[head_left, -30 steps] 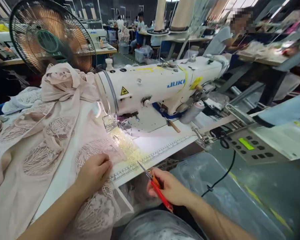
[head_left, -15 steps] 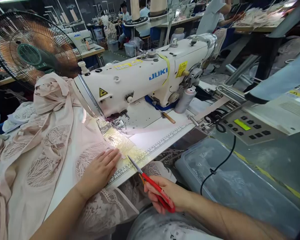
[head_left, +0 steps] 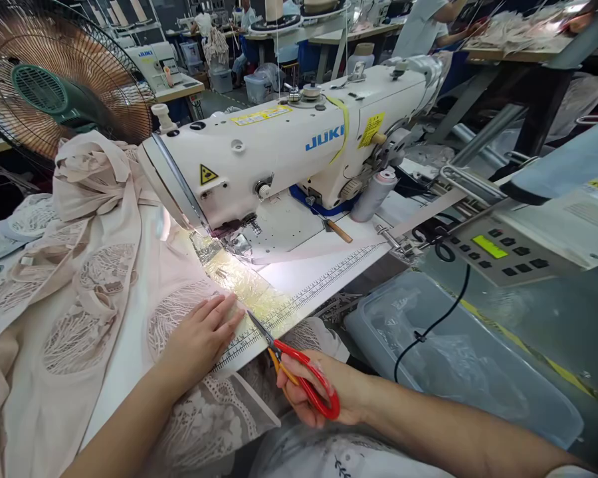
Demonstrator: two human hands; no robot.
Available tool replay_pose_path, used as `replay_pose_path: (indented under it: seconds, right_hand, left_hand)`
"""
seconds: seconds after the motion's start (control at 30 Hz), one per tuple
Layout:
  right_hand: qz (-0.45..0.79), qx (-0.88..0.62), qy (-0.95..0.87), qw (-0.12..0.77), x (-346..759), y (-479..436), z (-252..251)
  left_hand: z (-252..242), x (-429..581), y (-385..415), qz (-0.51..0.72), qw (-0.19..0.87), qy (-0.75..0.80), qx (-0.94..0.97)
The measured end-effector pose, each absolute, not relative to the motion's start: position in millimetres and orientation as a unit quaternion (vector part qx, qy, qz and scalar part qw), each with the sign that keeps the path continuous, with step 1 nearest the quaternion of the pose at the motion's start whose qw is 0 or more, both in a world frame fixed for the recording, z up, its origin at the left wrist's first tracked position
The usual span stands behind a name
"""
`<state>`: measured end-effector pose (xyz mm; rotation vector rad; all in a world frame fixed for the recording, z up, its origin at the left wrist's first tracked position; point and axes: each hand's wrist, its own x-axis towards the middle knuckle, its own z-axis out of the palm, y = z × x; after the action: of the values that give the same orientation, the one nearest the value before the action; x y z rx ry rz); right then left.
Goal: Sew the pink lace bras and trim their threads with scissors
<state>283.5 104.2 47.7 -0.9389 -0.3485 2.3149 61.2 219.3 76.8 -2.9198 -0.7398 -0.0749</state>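
My left hand point(head_left: 199, 338) lies flat, fingers stretched out, on pale pink fabric with a lace panel point(head_left: 177, 315) at the front of the sewing table. My right hand point(head_left: 323, 385) is closed round a pair of scissors point(head_left: 309, 368) with red and orange handles. Their tips point up and left, close to my left fingertips and the fabric edge. Yellowish clear film point(head_left: 249, 282) covers the tabletop beside the fabric and runs toward the needle area. Above stands a white sewing machine point(head_left: 279, 153), its lamp lighting the film.
Several pink lace garment pieces point(head_left: 94, 318) spread over the left of the table. A fan point(head_left: 54, 86) stands behind them. Right of the machine base are a thread cone point(head_left: 373, 196), a wooden-handled tool point(head_left: 339, 230) and a control panel point(head_left: 498, 249). A clear plastic bin point(head_left: 458, 358) sits below.
The scissors have moved slightly left toward my left fingertips, and their handles have spread apart. My left hand stays on the fabric. The camera view has shifted a little.
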Motion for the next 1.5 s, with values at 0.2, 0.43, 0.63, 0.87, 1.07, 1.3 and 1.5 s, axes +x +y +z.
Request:
replay_pose_path:
  seconds: [0.2, 0.43, 0.63, 0.87, 1.07, 1.3, 1.5]
  right_hand:
    - [0.873, -0.375, -0.152, 0.274, 292.7, 107.2, 55.2]
    - [0.758, -0.496, -0.367, 0.214, 312.4, 111.8, 76.8]
    - [0.261, -0.664, -0.692, 0.109, 361.5, 156.2, 104.7]
    - [0.056, -0.718, -0.694, -0.026, 375.6, 247.0, 114.0]
    - [0.066, -0.726, -0.684, -0.007, 358.1, 294.9, 106.0]
    - [0.135, -0.686, -0.705, 0.117, 314.2, 258.0, 110.6]
    - [0.557, -0.517, -0.600, 0.250, 257.4, 222.9, 85.3]
  left_hand:
    - [76.1, 62.2, 218.2, -0.035, 0.052, -0.257, -0.964]
    - [72.9, 62.7, 217.3, -0.043, 0.032, -0.286, -0.957]
    - [87.5, 74.4, 228.0, -0.015, -0.098, -0.350, -0.932]
    - [88.9, 84.6, 253.2, -0.042, -0.148, -0.408, -0.900]
    - [88.1, 74.8, 254.8, -0.063, -0.212, -0.416, -0.882]
    - [82.5, 59.8, 258.5, -0.138, -0.330, -0.425, -0.832]
    - [85.3, 59.1, 257.9, -0.173, -0.392, -0.428, -0.796]
